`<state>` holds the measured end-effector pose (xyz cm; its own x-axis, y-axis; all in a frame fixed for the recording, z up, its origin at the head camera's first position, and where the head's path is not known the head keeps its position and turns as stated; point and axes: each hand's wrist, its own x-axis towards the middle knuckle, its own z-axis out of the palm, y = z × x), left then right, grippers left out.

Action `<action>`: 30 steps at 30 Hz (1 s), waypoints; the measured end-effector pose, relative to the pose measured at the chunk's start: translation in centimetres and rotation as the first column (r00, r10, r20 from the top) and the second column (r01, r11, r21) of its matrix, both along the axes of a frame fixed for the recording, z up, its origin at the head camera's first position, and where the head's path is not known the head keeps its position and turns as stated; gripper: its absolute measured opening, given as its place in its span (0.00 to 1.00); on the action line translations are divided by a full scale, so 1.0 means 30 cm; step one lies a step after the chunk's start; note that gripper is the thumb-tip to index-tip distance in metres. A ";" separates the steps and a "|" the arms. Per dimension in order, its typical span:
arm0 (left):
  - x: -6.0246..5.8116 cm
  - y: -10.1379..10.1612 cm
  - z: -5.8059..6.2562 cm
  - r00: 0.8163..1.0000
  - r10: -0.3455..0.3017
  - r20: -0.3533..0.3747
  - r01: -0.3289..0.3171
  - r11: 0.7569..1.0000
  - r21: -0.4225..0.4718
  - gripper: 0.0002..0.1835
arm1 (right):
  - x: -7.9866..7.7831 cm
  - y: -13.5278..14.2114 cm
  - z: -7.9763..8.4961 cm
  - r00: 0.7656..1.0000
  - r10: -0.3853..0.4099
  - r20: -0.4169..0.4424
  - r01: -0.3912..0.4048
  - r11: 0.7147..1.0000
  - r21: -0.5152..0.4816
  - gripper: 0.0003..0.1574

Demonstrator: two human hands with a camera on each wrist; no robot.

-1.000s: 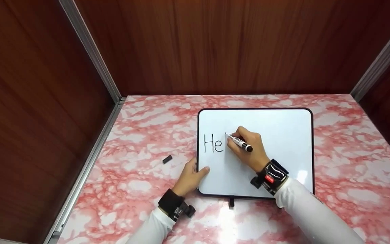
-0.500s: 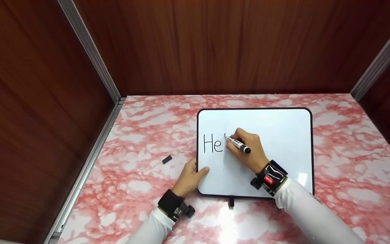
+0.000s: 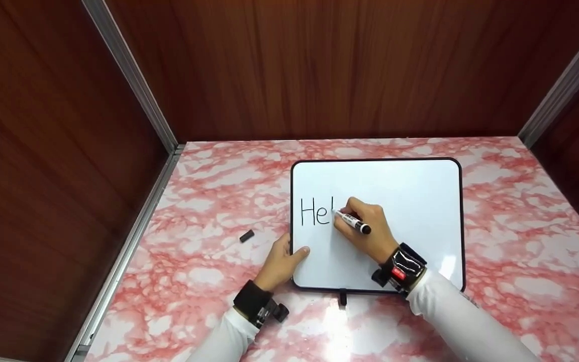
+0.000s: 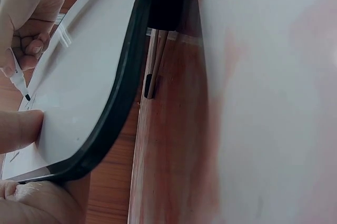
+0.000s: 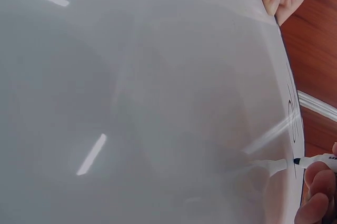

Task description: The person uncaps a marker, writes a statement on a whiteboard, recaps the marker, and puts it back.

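Observation:
A whiteboard [image 3: 395, 186] with a dark rim stands on the table, bearing the black letters "He" and an upright stroke after them. My right hand [image 3: 367, 229] pinches a white marker [image 3: 352, 221] with a black end; in the right wrist view the marker's black tip [image 5: 297, 161] touches the board at the stroke. My left hand [image 3: 280, 261] grips the board's left edge, thumb on the front face and the other fingers behind, partly hidden. In the left wrist view the thumb [image 4: 21, 132] lies on the white surface beside the dark rim [image 4: 118, 92].
A small black marker cap [image 3: 247, 236] lies on the red-and-white marbled table [image 3: 204, 276], left of the board. A black foot [image 3: 343, 297] juts from under the board's lower edge. Brown wood-grain panels [image 3: 299, 70] close off the back and sides.
My right hand has moved down a little with the marker, and the upright stroke after "He" has grown longer. My left hand keeps its grip on the board's edge.

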<state>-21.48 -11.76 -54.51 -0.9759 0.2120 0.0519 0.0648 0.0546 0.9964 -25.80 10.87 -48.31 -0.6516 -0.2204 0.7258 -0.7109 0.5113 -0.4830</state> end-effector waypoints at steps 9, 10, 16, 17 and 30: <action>0.003 -0.002 0.003 1.000 -0.002 0.006 0.002 1.000 0.006 0.22 | 0.022 0.005 -0.016 1.000 0.021 0.015 -0.021 1.000 0.017 0.13; 0.003 -0.002 0.003 1.000 -0.003 0.006 0.003 1.000 0.009 0.22 | 0.024 0.006 -0.018 1.000 0.022 0.012 -0.022 1.000 0.019 0.13; 0.003 -0.004 0.003 1.000 -0.008 -0.002 0.008 1.000 0.003 0.21 | 0.034 0.012 -0.030 1.000 0.030 0.001 -0.030 0.999 0.021 0.14; 0.002 -0.004 0.003 1.000 -0.008 -0.005 0.008 1.000 0.001 0.21 | 0.035 0.013 -0.032 0.999 0.033 0.001 -0.033 0.999 0.022 0.14; 0.002 -0.004 -0.002 1.000 -0.003 -0.010 0.003 1.000 -0.004 0.21 | 0.048 0.037 -0.029 0.999 0.053 0.010 -0.053 0.998 0.033 0.16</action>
